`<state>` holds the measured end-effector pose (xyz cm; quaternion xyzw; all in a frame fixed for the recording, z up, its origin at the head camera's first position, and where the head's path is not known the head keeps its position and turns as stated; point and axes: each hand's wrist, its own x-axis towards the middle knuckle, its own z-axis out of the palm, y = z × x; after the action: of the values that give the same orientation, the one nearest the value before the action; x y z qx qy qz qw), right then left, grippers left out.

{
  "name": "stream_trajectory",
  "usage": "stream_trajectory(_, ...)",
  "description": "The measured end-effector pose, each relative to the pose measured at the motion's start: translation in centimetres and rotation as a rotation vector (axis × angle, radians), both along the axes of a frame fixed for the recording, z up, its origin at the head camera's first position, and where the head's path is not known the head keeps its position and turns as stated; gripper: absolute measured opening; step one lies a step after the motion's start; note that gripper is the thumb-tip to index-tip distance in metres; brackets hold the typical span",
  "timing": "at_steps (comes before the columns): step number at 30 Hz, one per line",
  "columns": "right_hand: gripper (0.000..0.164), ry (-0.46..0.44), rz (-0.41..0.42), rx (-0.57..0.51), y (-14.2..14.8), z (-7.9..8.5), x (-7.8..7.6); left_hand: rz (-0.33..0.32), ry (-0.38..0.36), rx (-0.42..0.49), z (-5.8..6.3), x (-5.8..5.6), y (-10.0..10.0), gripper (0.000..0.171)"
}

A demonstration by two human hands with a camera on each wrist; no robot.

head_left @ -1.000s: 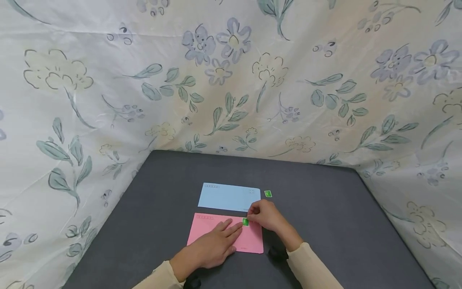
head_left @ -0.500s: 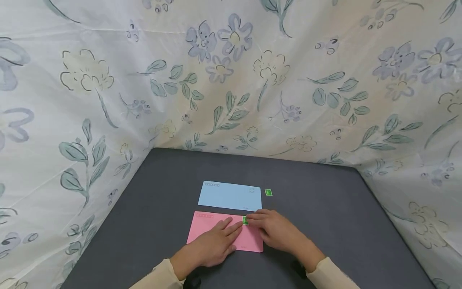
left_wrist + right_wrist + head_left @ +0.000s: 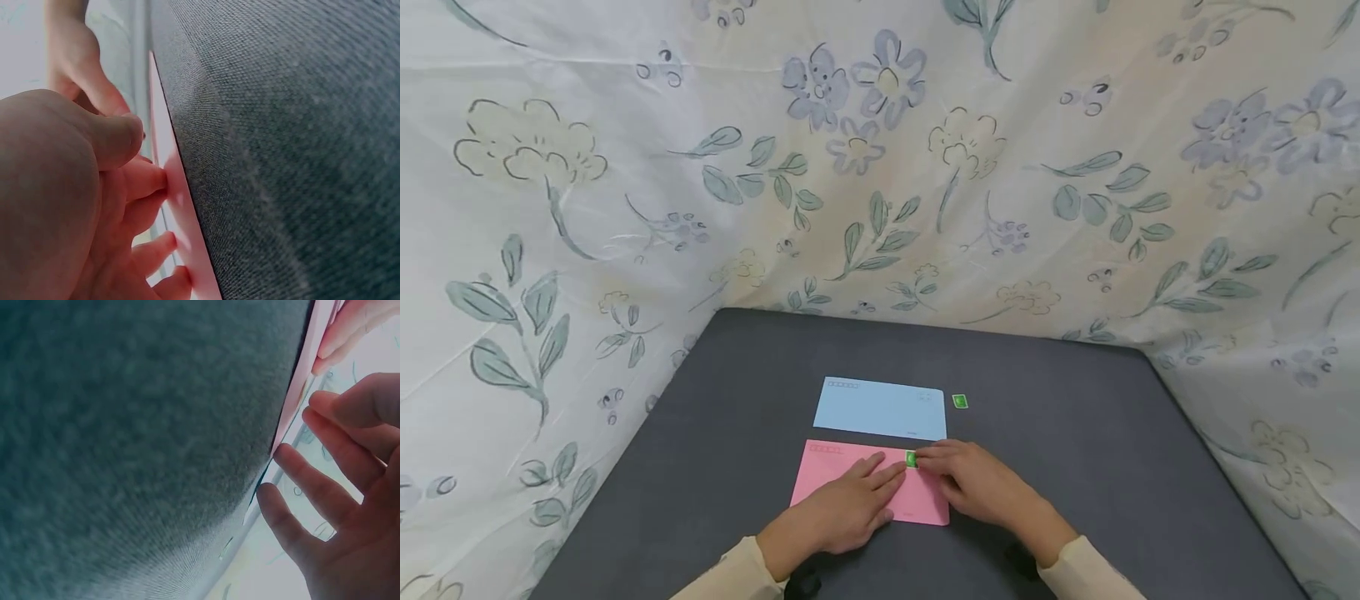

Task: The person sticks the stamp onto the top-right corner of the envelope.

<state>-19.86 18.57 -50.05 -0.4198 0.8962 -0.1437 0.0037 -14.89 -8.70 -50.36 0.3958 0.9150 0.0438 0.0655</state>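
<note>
A pink envelope (image 3: pixel 831 468) lies flat on the dark table, with a green stamp (image 3: pixel 911 459) at its upper right corner. My left hand (image 3: pixel 853 508) rests on the envelope with fingers spread, its fingertips just left of the stamp. From the other side, my right hand (image 3: pixel 973 483) reaches over the envelope's right edge and its fingertips touch down by the stamp. In the right wrist view, the fingers (image 3: pixel 315 487) of that hand are extended towards the pink edge. The left wrist view shows the left fingertips pressing on the pink paper (image 3: pixel 181 200).
A blue envelope (image 3: pixel 880 408) lies just beyond the pink one. To its right is a second green stamp (image 3: pixel 960 402). The dark table (image 3: pixel 1075 433) is walled at the back and sides by a flowered cloth (image 3: pixel 880 183).
The right hand, earlier pinching at the stamp's edge with raised knuckles, has flattened and laid its fingers down by the stamp. The left hand has stayed in place.
</note>
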Motion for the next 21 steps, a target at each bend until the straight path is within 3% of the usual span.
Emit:
stream_trajectory(6, 0.036, -0.009, -0.004, 0.014, 0.2, 0.0, 0.1, 0.008, 0.001, 0.003, -0.2, 0.2, 0.3, 0.058)
stream_trajectory(21, 0.037, -0.011, -0.069, 0.045, -2.1, 0.4, 2.8, -0.017, -0.023, 0.022, 0.3, 1.8, -1.8, 0.058)
